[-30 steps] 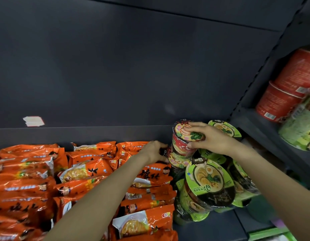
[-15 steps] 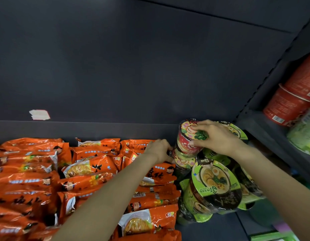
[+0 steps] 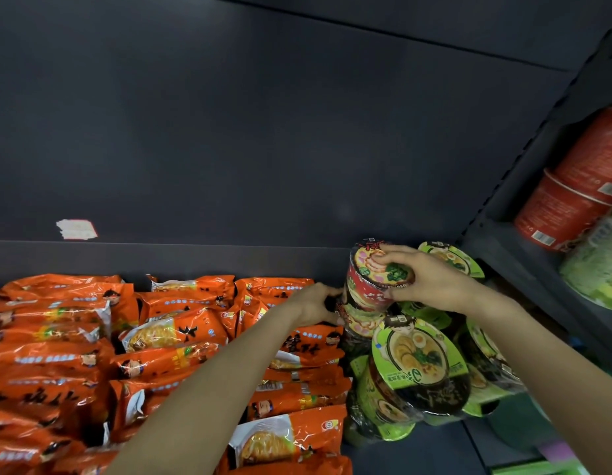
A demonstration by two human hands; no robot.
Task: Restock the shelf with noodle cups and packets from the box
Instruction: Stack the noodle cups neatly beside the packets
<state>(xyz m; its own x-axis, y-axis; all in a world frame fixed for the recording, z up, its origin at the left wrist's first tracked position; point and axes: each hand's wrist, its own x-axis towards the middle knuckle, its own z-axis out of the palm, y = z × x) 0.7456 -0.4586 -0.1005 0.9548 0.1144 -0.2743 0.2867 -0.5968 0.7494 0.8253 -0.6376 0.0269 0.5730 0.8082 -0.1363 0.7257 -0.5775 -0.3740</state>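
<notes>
My right hand [image 3: 431,282] grips the red noodle cup [image 3: 375,282] over its lid, seating it on the lower cup [image 3: 357,325] my left hand [image 3: 320,305] steadies, just beside the orange packets [image 3: 181,334]

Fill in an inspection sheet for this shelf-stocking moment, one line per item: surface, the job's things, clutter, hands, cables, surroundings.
Surface: dark shelf, mostly covered.
Job's things: red noodle cup on top of another red cup; green-lidded cups stacked beside it; orange noodle packets piled on the left.
Clutter: torn white label on the back panel.
Hands: right hand grips the red noodle cup's top; left hand holds the lower cup.
Cables: nothing seen.
Surroundings: red tubs in the neighbouring bay.
</notes>
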